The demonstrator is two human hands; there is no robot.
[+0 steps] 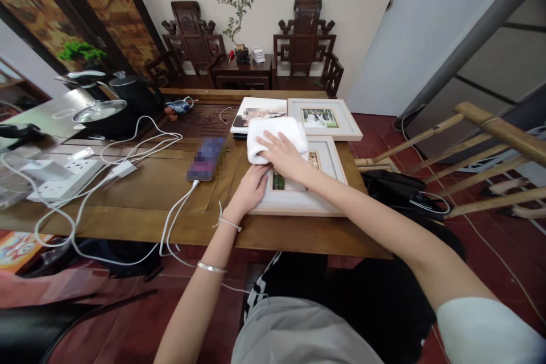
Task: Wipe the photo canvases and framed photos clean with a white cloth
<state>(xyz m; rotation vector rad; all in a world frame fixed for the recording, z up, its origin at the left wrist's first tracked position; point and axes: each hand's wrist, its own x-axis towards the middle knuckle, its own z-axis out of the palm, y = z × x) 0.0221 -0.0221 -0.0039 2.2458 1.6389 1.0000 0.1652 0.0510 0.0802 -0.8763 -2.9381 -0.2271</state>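
Note:
A white picture frame (333, 202) with a wooden edge lies flat near the table's front, photos partly covered by my arm and a cloth. My right hand (281, 153) holds a folded white towel (277, 126) against the frame's upper left part, fingers spread over the cloth. At the frame's left side, my left hand (251, 187) grips the edge, thumb over its face; its fingertips are partly hidden near the towel. Behind lie a second white frame (352, 125) with an outdoor photo and a white photo album or print (262, 103), partly covered by the towel.
Left of the frames, a phone (206, 159) lies plugged into a white cable. A power strip (66, 179), tangled cables, a lidded pot (102, 119) and a black kettle (132, 91) occupy the table's left. A wooden rack (426, 153) stands right of the table.

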